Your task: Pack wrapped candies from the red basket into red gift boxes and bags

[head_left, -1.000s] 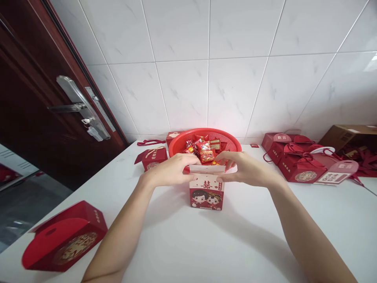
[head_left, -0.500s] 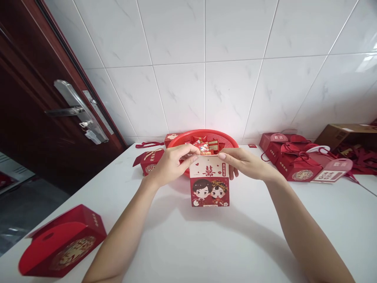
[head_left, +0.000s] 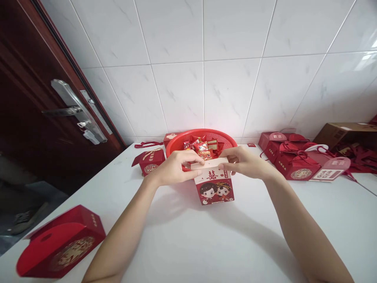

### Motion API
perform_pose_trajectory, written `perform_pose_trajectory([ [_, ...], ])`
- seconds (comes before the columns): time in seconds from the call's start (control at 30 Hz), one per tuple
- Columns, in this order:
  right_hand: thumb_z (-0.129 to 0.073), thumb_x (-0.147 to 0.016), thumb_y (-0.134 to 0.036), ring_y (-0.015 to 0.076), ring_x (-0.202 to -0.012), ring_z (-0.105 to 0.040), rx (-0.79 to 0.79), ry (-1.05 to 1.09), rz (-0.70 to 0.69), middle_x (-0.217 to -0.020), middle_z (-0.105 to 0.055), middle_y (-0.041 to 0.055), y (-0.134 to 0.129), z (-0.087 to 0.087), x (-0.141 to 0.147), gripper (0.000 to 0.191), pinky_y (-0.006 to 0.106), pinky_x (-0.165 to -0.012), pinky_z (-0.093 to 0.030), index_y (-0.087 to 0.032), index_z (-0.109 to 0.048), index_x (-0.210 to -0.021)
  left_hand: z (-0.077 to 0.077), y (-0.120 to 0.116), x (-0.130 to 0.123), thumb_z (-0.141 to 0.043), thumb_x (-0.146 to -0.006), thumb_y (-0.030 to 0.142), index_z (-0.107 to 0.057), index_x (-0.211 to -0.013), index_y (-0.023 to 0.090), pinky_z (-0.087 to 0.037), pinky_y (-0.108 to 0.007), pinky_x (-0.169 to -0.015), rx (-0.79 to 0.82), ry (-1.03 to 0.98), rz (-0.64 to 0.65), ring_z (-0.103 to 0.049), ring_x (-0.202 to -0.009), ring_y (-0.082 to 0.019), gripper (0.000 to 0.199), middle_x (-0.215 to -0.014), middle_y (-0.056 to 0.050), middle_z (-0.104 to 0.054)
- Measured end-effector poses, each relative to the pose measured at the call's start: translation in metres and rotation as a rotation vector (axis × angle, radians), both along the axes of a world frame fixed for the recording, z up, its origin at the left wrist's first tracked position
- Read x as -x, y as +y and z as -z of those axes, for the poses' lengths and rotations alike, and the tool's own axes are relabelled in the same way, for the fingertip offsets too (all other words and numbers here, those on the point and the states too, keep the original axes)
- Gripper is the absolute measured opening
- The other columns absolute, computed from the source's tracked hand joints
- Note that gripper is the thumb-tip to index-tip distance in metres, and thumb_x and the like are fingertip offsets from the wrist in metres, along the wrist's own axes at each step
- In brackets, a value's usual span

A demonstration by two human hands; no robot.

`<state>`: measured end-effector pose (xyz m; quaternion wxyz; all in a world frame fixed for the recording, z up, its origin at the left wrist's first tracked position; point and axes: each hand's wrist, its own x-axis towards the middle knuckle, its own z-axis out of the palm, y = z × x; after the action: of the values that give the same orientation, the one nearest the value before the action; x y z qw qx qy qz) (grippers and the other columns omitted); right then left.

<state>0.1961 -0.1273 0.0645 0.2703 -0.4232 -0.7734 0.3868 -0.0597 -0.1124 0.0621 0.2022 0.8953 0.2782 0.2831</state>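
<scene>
A white-and-red paper box with two cartoon figures on its front is held between my hands, tilted a little, above the white table. My left hand pinches the left side of its pale top part. The right side of that top part is gripped by my right hand, thumb in front. Just behind the box stands a red plastic basket with small wrapped packets in it.
An open red box lies at the near left. Smaller red box stands left of the basket. Several tied red boxes and a brown carton are at the right. A door is at the left; tiled wall behind.
The held box has tilted and shifted slightly right, its top edge lower. Both hands have moved down a little with it, and more of the basket's packets show.
</scene>
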Motion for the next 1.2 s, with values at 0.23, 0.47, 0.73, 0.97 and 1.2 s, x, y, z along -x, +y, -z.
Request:
perform_pose_trajectory([
  [0.23, -0.068, -0.074, -0.036, 0.0141, -0.063, -0.046, -0.01, -0.145, 0.03, -0.067, -0.051, -0.002, 0.011, 0.008, -0.005, 0.019, 0.028, -0.057, -0.034, -0.019, -0.063, -0.079, 0.012, 0.006, -0.008, -0.065, -0.09, 0.032, -0.074, -0.106, 0.021, -0.056, -0.029, -0.08, 0.261, 0.058, -0.032, -0.069, -0.092, -0.019, 0.021, -0.101, -0.003, -0.075],
  [0.47, -0.064, -0.07, -0.027, 0.0134, -0.064, -0.045, -0.003, -0.251, 0.082, -0.068, -0.052, -0.0026, 0.011, 0.009, -0.008, 0.017, 0.028, -0.057, -0.032, -0.02, -0.049, -0.066, 0.023, 0.004, -0.021, -0.066, -0.088, 0.036, -0.075, -0.104, 0.021, -0.054, -0.031, -0.078, 0.246, 0.077, -0.146, -0.068, -0.091, -0.021, 0.023, -0.1, -0.004, -0.075],
  [0.73, -0.064, -0.076, -0.037, 0.0135, -0.061, -0.045, -0.043, -0.324, 0.019, -0.065, -0.054, -0.0001, 0.018, 0.013, -0.014, 0.021, 0.027, -0.054, -0.032, -0.019, -0.058, -0.065, 0.032, 0.009, -0.023, -0.065, -0.089, 0.033, -0.074, -0.086, 0.02, -0.049, -0.033, -0.077, 0.066, 0.202, -0.123, -0.065, -0.083, -0.021, 0.016, -0.094, -0.004, -0.069],
  [0.97, -0.064, -0.079, -0.037, 0.0153, -0.061, -0.056, -0.011, -0.283, -0.018, -0.064, -0.06, 0.0015, 0.02, 0.014, -0.013, 0.026, 0.027, -0.055, -0.04, -0.019, -0.056, -0.062, 0.029, 0.013, -0.017, -0.057, -0.094, 0.035, -0.074, -0.083, 0.018, -0.05, -0.03, -0.076, 0.137, 0.152, -0.053, -0.066, -0.084, -0.019, 0.026, -0.095, -0.005, -0.07],
  [1.2, -0.066, -0.082, -0.052, 0.0139, -0.063, -0.057, 0.009, -0.121, -0.086, -0.067, -0.06, 0.0015, 0.022, 0.03, -0.023, 0.038, 0.027, -0.059, -0.046, -0.018, -0.059, -0.068, 0.03, 0.019, -0.015, -0.063, -0.089, 0.037, -0.076, -0.084, 0.019, -0.049, -0.028, -0.075, 0.224, 0.108, -0.025, -0.065, -0.085, -0.018, 0.023, -0.098, -0.005, -0.069],
])
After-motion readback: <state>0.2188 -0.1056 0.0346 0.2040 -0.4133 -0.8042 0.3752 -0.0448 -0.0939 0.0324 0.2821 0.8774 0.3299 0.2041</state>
